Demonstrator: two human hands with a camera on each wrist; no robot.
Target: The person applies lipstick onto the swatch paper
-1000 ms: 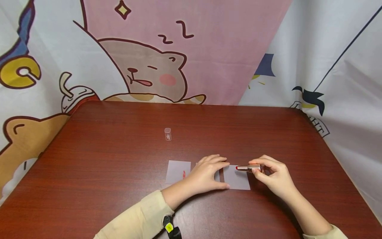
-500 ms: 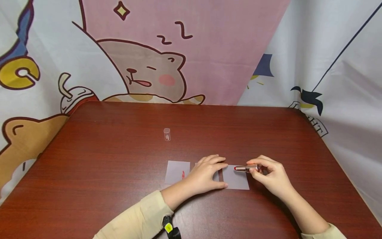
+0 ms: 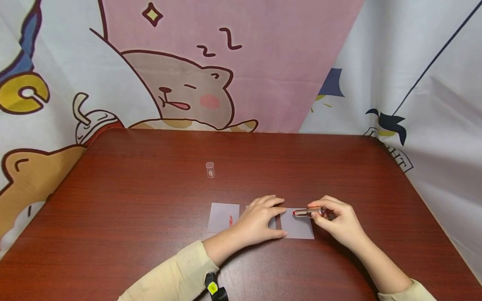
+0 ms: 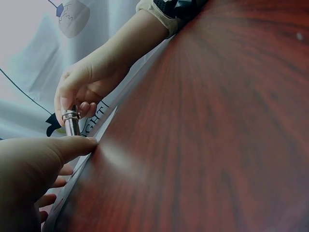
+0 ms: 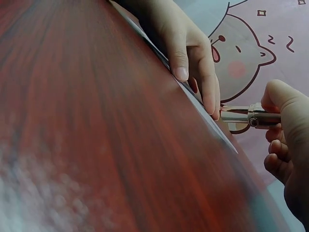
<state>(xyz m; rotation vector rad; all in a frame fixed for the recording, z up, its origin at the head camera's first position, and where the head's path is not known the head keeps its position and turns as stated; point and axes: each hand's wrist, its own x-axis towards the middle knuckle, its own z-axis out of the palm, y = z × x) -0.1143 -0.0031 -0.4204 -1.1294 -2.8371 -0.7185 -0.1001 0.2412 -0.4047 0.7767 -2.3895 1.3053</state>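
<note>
In the head view my right hand (image 3: 340, 219) pinches a metallic lipstick (image 3: 308, 212) with its red tip pointing left. The tip is over the right-hand white paper (image 3: 299, 228); whether it touches cannot be told. My left hand (image 3: 260, 219) lies palm down with spread fingers, its thumb and fingertips at that paper's left edge, and mostly covers a middle paper. A left-hand paper (image 3: 218, 215) bears a short red stroke (image 3: 231, 220) beside my left wrist. The right wrist view shows the lipstick (image 5: 241, 116) between thumb and fingers.
A clear lipstick cap (image 3: 210, 170) lies on the brown wooden table (image 3: 150, 179), farther back than the papers. A printed cloth (image 3: 278, 62) hangs behind the table and at its sides. A black band (image 3: 214, 286) with a yellow tag is near the left sleeve.
My right hand has moved slightly left with the lipstick, bringing its tip farther over the right-hand paper. My left hand stays in place on the papers. The view has shifted a little.
</note>
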